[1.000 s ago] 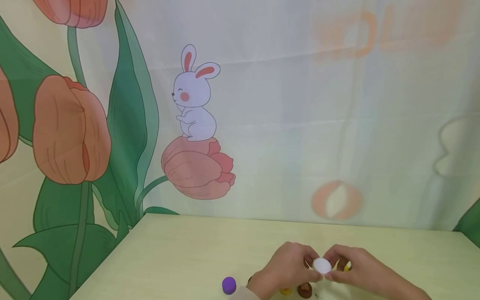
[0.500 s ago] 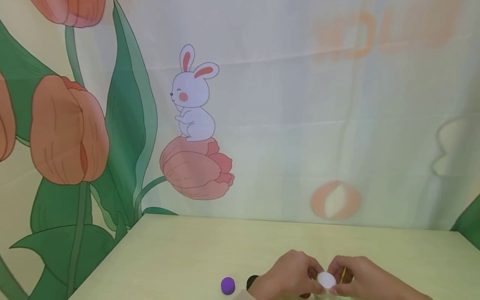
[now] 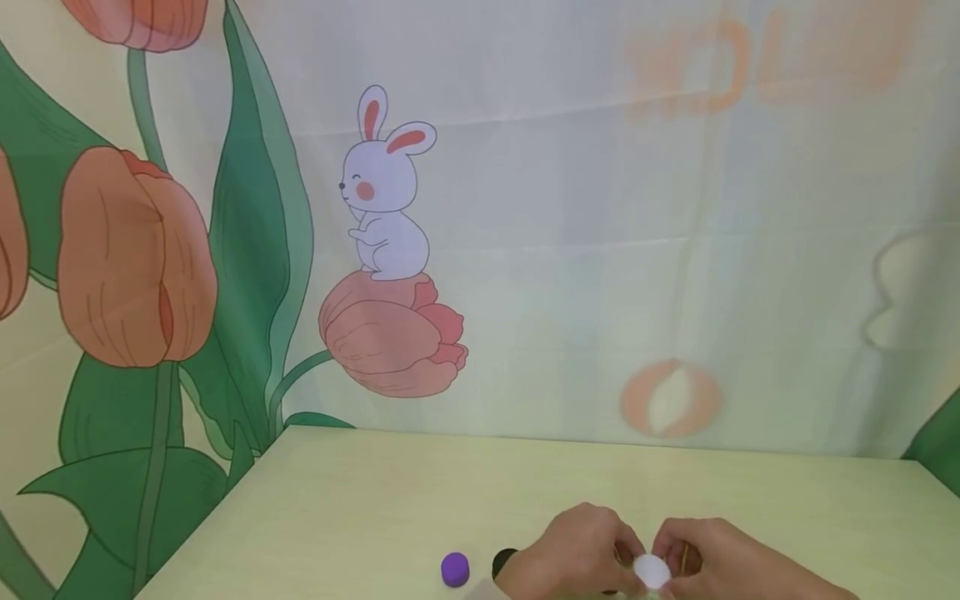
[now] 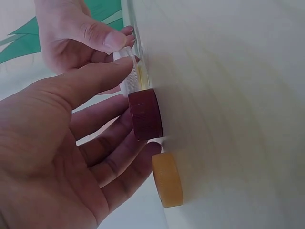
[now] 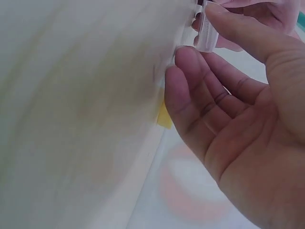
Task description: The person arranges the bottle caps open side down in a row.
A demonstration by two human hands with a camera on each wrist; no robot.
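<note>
A white bottle cap with a ribbed side is pinched between both hands, low over the table. My left hand has its thumb and fingertips at the cap's left edge, and my right hand grips it from the right. In the left wrist view, a dark red cap stands close beside the left fingers, just past the white cap. An orange cap lies farther along, near the left fingertips. A small yellow piece shows behind the right fingers in the right wrist view.
On the pale table, a purple cap sits left of the hands. A black cap is partly hidden behind the left wrist. A printed cloth with tulips and a rabbit hangs behind the table's back edge.
Both hands have lowered toward the table and shifted slightly right, with the white cap between them. The black cap has come into view beside the left wrist.
</note>
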